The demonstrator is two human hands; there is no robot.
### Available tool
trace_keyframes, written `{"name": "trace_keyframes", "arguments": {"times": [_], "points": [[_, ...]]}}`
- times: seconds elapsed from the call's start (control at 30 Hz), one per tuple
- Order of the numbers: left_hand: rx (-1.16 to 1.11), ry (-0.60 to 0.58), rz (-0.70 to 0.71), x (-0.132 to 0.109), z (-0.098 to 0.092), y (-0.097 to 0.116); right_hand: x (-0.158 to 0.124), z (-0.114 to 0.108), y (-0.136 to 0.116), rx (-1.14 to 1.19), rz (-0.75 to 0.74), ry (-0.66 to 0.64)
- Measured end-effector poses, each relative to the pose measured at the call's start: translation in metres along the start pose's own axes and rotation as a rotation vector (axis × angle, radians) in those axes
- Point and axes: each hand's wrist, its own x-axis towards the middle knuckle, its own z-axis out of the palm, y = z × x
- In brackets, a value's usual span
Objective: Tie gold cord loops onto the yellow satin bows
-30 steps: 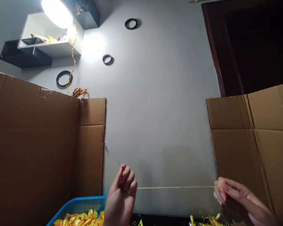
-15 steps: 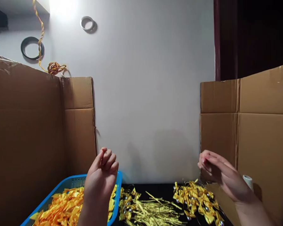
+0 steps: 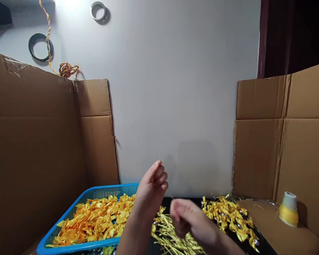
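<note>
My left hand (image 3: 152,186) is raised in front of the wall, its thumb and forefinger pinched and the other fingers curled. Lower and to its right, my right hand (image 3: 187,219) is closed too, slightly blurred. A faint thin line shows between the two hands; what either one pinches is too small to make out. Beneath them lies a heap of gold glittery strips (image 3: 172,237). A blue basket (image 3: 77,207) full of yellow ribbon bows (image 3: 101,219) stands left of my left forearm. Right of my right hand is a pile of gold bows with silver beads (image 3: 228,216).
A cone of yellow thread (image 3: 289,212) stands on cardboard at the right. Cardboard walls (image 3: 95,141) rise on both sides. Two tape rolls, one grey (image 3: 98,11) and one dark (image 3: 40,47), are on the back wall, near a twisted cord (image 3: 67,69).
My hands were wide apart and have come close together. The left moved right; the right moved left and down. The view has shifted, showing more of the basket and the thread cone.
</note>
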Motion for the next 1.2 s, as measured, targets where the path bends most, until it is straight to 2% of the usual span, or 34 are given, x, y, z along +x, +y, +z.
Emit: {"name": "trace_keyframes", "arguments": {"times": [0.13,0.2,0.3,0.4,0.57,0.77,1.03,1.2], "points": [[-0.1,0.135,0.163,0.002,-0.009,0.023,-0.013,-0.038,-0.039,0.069,-0.076,0.095],[-0.12,0.163,0.211,0.003,-0.013,0.032,-0.02,-0.053,-0.052,0.005,-0.129,0.172],[-0.129,0.168,0.226,0.003,-0.017,0.038,-0.028,-0.063,-0.062,-0.146,-0.241,0.404],[-0.131,0.165,0.224,0.004,-0.017,0.036,-0.032,-0.061,-0.067,-0.086,-0.359,0.559],[-0.137,0.166,0.213,0.006,-0.019,0.035,-0.034,-0.053,-0.072,0.097,-0.385,0.422],[-0.132,0.149,0.217,0.009,-0.024,0.039,-0.034,-0.051,-0.07,0.098,-0.44,0.472],[-0.102,0.16,0.265,0.012,-0.032,0.046,-0.031,-0.052,-0.066,-0.266,-0.535,0.436],[-0.081,0.182,0.304,0.013,-0.035,0.047,-0.036,-0.047,-0.068,-0.633,-0.628,0.528]]}}
